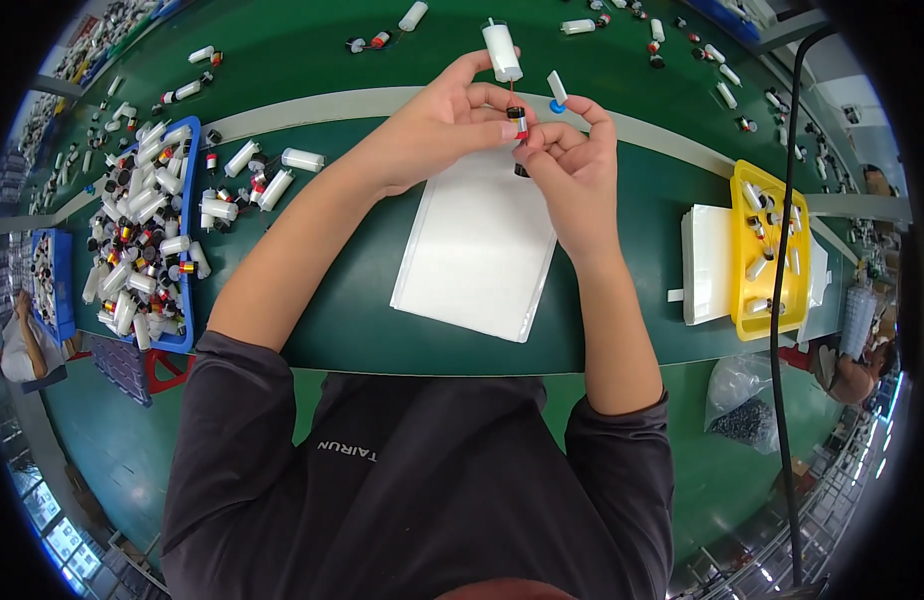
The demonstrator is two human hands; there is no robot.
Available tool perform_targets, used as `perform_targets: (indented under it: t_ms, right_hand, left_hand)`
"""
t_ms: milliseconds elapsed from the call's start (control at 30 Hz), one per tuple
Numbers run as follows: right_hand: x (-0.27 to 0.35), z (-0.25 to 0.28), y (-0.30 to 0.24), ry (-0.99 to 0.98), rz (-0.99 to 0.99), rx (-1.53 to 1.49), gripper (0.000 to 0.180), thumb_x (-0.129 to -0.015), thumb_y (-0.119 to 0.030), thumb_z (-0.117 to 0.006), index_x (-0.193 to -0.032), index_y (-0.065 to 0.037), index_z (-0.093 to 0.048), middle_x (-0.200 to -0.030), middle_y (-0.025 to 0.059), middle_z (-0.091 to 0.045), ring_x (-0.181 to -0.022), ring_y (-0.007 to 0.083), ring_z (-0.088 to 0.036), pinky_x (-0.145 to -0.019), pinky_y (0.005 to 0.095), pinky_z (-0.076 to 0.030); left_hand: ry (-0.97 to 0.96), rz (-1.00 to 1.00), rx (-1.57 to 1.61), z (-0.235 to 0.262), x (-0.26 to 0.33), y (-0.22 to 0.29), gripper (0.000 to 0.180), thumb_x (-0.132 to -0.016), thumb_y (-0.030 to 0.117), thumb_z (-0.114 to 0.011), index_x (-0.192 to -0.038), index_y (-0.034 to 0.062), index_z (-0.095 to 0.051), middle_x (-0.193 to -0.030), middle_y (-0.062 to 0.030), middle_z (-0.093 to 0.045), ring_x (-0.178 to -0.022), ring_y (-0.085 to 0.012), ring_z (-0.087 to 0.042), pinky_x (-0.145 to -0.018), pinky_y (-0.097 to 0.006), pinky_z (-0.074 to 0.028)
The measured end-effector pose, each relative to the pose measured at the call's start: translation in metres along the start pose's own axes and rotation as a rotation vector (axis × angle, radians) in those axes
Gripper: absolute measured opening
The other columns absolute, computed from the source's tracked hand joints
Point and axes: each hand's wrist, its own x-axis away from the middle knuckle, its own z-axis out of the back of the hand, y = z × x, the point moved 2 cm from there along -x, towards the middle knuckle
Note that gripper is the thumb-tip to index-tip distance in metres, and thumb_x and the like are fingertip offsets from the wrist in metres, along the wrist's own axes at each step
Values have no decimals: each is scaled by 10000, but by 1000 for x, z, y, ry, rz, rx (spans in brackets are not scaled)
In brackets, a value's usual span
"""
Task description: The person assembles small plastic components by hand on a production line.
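My left hand (467, 112) is closed, thumb and fingers pinching a small cylindrical part (517, 123) with black, yellow and red bands. A thin red wire joins this part to a white cylinder (501, 52), which rests against the left index finger. My right hand (579, 158) is closed at the red lower end of the same part; its thumb and fingers meet there. Against the right index fingertip is a white flat strip with a blue round end (557, 92). Below the fingers a black round piece (522, 170) shows partly. A white sheet or flat bag (477, 250) lies under both hands.
At left, a blue bin (194, 180) is heaped with white cylinders and banded parts; several lie loose beside it (275, 190). A yellow tray (739, 250) with several parts stands right, by white sheets (707, 265). A black cable (777, 330) hangs there. More parts lie on the far green surface.
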Motion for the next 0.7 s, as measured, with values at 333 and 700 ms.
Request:
perform_targets:
  t_ms: [333,700]
  right_hand:
    - [-1,5,-11,-52,142,336,545,-855,58,-661,-1313,4,-372,-947,56,-625,-927,126,-599,-855,267,-487]
    - [-6,17,-22,-97,-146,-188,100,-921,-34,-654,-1009,13,-640,-843,70,-680,-759,135,-632,-707,276,-497]
  left_hand:
    - [16,-79,-136,1,0,3,486,-950,27,-631,-1416,10,-492,-1169,-106,-652,-1114,-176,-651,-1003,-326,-530]
    - [19,-17,-243,2,0,1,311,-954,-5,-608,-1262,-39,-599,-1180,-137,-666,-1098,-184,-667,-990,-314,-554]
